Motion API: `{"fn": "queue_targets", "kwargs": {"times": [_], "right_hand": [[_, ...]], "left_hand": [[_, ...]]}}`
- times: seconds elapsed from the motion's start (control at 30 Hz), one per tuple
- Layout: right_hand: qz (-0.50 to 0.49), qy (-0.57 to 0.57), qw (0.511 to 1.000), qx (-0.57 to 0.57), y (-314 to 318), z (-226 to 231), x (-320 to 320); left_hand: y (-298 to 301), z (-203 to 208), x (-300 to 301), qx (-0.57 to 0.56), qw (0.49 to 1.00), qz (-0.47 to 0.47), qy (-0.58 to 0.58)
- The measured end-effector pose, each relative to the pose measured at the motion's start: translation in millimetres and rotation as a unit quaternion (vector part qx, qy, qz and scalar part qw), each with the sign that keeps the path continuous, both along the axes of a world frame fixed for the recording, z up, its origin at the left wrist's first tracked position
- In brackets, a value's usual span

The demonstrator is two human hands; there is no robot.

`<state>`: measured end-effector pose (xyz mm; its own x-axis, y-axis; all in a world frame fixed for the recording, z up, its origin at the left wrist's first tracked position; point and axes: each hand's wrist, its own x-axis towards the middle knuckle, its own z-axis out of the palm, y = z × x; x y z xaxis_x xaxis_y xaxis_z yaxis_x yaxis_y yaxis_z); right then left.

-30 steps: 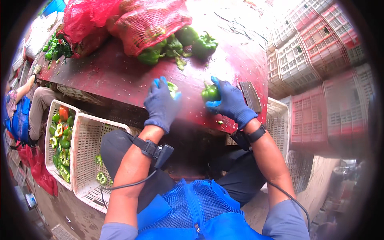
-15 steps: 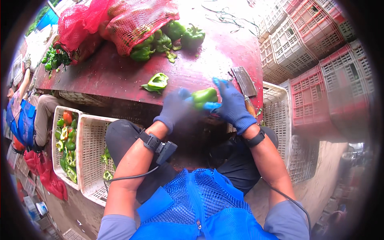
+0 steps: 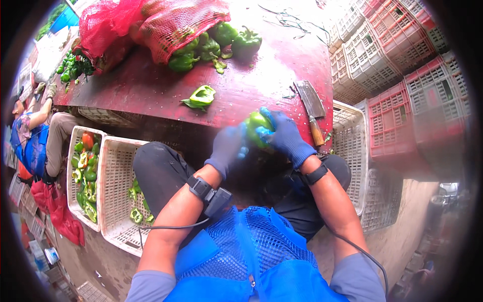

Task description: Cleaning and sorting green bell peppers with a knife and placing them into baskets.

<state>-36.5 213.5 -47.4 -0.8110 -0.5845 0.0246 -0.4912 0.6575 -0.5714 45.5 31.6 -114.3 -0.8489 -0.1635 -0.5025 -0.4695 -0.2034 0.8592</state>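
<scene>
Head view: green bell pepper (image 3: pixel 258 122) at frame centre, right hand (image 3: pixel 285 133) half-curled and holding its right side, apparently to steady it; left hand (image 3: pixel 229 147) blurred at its left, grip impossible to tell; cleaver (image 3: pixel 310 99) on red table (image 3: pixel 151 100), handle (image 3: pixel 316 132) near right hand, presumably for reach.

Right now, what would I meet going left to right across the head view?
Co-worker in a blue vest, crate of mixed peppers, emptier white crate, cut green pepper, your left hand, held green pepper, your right hand, cleaver, stacked crates.
</scene>
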Motion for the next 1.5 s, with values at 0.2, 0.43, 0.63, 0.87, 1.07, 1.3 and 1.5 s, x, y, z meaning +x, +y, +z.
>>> {"fn": "queue_targets", "kwargs": {"times": [0.2,0.43,0.63,0.87,1.07,1.3,1.5], "right_hand": [[0.055,0.045,0.996,0.062,-7.7,10.9,12.7],[0.069,0.068,0.980,0.171,-29.2,7.5,13.0],[0.090,0.100,0.977,0.168,-32.6,0.1,12.2],[0.072,0.072,0.970,0.219,-41.5,3.5,9.1],[0.047,0.070,0.975,0.208,-46.9,-1.5,9.4],[0.032,0.052,0.971,0.230,-47.5,-3.5,7.8],[0.008,0.042,0.971,0.233,-52.2,-5.6,2.1]], "left_hand": [[40.8,41.6,6.2,0.261,0.957,0.078,-0.103],[44.3,-9.8,0.7,0.307,0.947,0.005,0.089],[49.0,-12.4,-6.2,0.389,0.918,0.062,0.050],[58.1,-16.0,-10.9,0.318,0.928,0.056,0.184],[60.1,-24.2,-16.8,0.324,0.923,0.096,0.185],[60.3,-15.6,-19.6,0.552,0.818,0.135,0.090],[57.1,-9.2,-15.9,0.478,0.859,0.075,0.166]]}}
